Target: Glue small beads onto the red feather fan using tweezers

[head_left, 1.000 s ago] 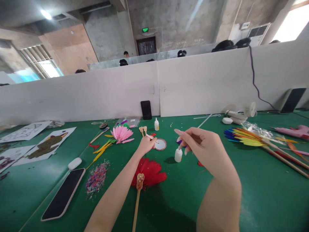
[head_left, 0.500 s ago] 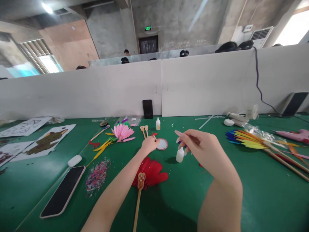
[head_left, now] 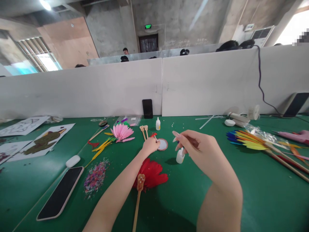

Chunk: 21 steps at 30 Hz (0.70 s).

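My left hand [head_left: 151,146] is closed at the left edge of a small round white disc with a brown rim [head_left: 163,144]. A bit of red shows just behind its fingers, and what they grip is hidden. My right hand [head_left: 193,143] is raised, with thumb and fingertips drawn together; anything between them is too small to make out. Right below its fingers is a small white glue bottle [head_left: 180,156], partly covered by the hand. Closer to me lies a red feather fan [head_left: 154,174] on a wooden stick [head_left: 137,206], with pale beads at the stick's head.
A second glue bottle [head_left: 158,123] stands before an upright phone [head_left: 147,108]. Pink feathers [head_left: 122,132], colored confetti [head_left: 96,176] and another phone [head_left: 61,193] lie left. Multicolored feather fans [head_left: 251,140] and a pink glue gun [head_left: 294,136] lie right. A white partition [head_left: 116,90] closes the back.
My left hand has shifted slightly right and down, nearer the disc's rim. My right hand's fingertips have moved a little left and stay drawn together. The camera view has shifted slightly.
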Each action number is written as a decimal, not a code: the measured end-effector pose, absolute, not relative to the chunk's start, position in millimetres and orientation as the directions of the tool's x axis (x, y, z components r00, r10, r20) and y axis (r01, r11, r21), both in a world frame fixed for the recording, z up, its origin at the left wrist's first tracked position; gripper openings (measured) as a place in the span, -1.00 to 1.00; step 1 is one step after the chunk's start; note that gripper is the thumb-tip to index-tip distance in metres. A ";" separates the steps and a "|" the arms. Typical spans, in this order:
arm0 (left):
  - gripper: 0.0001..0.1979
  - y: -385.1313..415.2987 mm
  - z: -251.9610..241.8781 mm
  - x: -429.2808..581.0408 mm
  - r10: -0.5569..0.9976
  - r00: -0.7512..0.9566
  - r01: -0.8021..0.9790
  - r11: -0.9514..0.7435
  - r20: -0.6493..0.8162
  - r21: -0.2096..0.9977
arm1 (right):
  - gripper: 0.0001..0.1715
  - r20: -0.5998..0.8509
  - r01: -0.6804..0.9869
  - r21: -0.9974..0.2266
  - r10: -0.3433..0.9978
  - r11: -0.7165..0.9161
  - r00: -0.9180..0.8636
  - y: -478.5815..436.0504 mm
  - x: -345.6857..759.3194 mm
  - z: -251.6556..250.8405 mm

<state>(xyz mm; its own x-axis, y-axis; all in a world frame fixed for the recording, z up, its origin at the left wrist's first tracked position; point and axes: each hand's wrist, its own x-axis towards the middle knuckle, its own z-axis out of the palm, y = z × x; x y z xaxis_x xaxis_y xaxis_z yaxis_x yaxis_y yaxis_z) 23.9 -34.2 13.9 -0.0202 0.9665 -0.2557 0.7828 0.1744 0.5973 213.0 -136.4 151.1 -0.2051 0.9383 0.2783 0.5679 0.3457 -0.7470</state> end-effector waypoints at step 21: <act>-0.56 -154.2 141.7 6.0 0.994 0.070 -0.286 -0.058 0.081 0.957 | -0.95 0.442 0.415 -0.758 0.864 0.503 -0.240 -162.2 174.8 163.6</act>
<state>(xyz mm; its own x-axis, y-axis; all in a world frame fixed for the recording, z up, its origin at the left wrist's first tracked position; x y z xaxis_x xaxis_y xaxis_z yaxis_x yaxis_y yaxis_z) 6.0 -154.2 141.7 0.0699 0.9942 0.0815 -0.2856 -0.0583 0.9566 174.8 -162.2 163.6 -0.2403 0.8641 0.4422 0.4146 0.5033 -0.7582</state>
